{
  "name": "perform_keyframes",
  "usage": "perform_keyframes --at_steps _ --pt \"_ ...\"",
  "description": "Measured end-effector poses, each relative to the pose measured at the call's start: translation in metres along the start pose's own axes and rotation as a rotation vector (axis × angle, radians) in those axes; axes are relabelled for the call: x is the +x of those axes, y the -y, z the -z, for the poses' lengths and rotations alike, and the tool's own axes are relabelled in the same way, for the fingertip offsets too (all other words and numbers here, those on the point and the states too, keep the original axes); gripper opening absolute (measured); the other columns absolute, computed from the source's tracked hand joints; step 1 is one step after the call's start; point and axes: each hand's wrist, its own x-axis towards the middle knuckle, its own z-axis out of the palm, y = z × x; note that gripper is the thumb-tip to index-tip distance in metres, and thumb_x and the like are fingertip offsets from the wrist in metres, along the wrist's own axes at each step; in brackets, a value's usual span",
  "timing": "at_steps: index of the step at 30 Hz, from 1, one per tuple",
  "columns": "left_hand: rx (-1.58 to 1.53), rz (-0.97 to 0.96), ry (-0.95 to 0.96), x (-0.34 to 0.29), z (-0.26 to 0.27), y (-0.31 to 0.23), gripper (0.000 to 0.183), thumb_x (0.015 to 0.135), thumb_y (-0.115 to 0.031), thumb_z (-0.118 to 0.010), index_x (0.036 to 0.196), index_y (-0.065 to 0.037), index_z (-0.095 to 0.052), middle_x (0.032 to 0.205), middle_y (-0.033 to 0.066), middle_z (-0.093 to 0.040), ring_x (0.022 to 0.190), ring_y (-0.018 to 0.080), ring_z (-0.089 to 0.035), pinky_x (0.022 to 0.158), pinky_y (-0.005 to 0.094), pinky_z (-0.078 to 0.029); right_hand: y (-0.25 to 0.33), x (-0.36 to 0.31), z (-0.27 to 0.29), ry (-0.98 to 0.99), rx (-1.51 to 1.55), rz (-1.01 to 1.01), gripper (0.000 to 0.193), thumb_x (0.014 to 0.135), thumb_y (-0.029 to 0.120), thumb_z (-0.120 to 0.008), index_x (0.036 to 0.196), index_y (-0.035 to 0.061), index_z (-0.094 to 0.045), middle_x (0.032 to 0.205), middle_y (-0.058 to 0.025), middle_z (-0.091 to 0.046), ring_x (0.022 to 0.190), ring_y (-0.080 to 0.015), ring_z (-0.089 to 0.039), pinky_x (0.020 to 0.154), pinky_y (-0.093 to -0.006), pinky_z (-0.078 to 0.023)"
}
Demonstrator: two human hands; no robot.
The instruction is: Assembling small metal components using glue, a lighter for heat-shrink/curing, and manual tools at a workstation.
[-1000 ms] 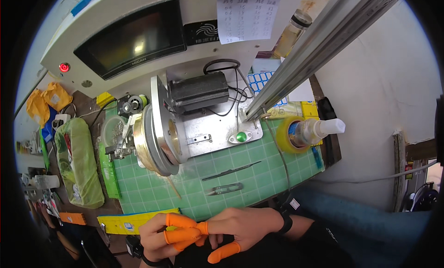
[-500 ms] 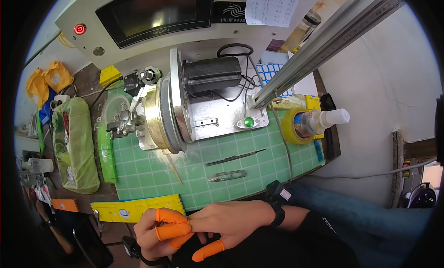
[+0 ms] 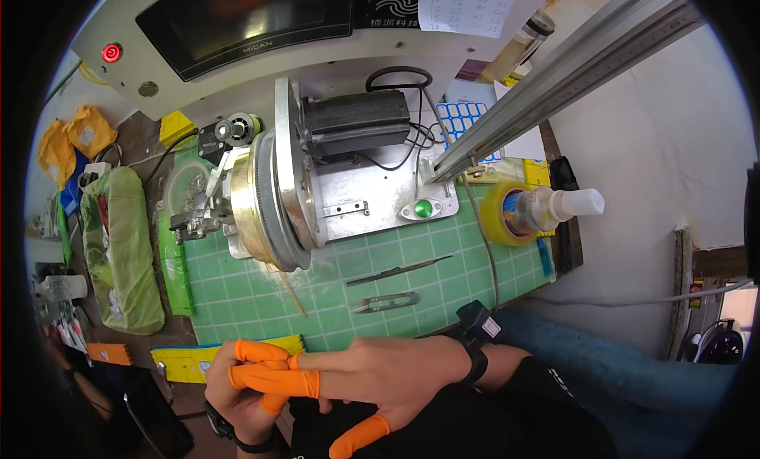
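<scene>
My left hand [image 3: 247,392] and my right hand [image 3: 388,370] meet in front of the bench, near its front edge. Orange rubber finger cots cover several fingertips, including my right thumb. The left fingers are closed around the end of an orange finger cot [image 3: 289,382] on an outstretched right finger. My right fingers point left, with the thumb spread away below; part of their tips is hidden behind the left hand. Beyond the hands, dark tweezers [image 3: 400,270] and thread snips [image 3: 388,303] lie on the green cutting mat [image 3: 332,316].
A machine with a round metal drum [image 3: 252,198] and black motor [image 3: 356,122] stands behind the mat. A thin wooden stick [image 3: 292,293] lies below the drum. At right are yellow tape [image 3: 499,213] and a bottle [image 3: 546,209]; a yellow strip [image 3: 184,364] lies left.
Both hands have shifted slightly left, the left one farther. The left fingers have slid along the right finger, and more of its orange cot now shows.
</scene>
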Motion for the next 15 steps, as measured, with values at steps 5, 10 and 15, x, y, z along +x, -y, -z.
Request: perform_keyframes --at_steps 5,10,15 --pt "0.054 0.030 0.026 0.004 -0.004 0.002 0.028 0.074 -0.015 -0.093 0.089 0.000 -0.075 0.089 0.0096 -0.073 0.076 0.0178 -0.065 0.068 0.0290 -0.048 0.009 0.004 0.002 -0.076 0.130 -0.198 0.044 0.086 0.028 -0.086 0.117 -0.0006 -0.073 0.118 -0.0188 -0.065 0.087 -0.0267 -0.070 0.068 -0.0374 -0.056" --pt "0.007 0.072 0.068 0.009 -0.004 0.000 0.028 0.073 -0.013 -0.092 0.091 0.001 -0.075 0.087 0.0103 -0.072 0.077 0.0183 -0.066 0.067 0.0282 -0.048 -0.015 -0.004 0.002 0.042 0.072 -0.079 0.070 0.093 0.035 -0.081 0.140 -0.0034 -0.046 0.117 -0.0172 -0.056 0.086 -0.0327 -0.072 0.072 -0.0408 -0.060" --pt "0.045 0.084 0.013 0.010 -0.013 0.001 0.029 0.074 -0.013 -0.092 0.089 0.002 -0.073 0.091 0.0119 -0.071 0.079 0.0191 -0.066 0.068 0.0288 -0.050 -0.018 0.000 0.001 0.012 -0.024 -0.078 0.064 0.092 0.030 -0.081 0.136 -0.0027 -0.047 0.114 -0.0178 -0.057 0.086 -0.0339 -0.071 0.071 -0.0420 -0.059"
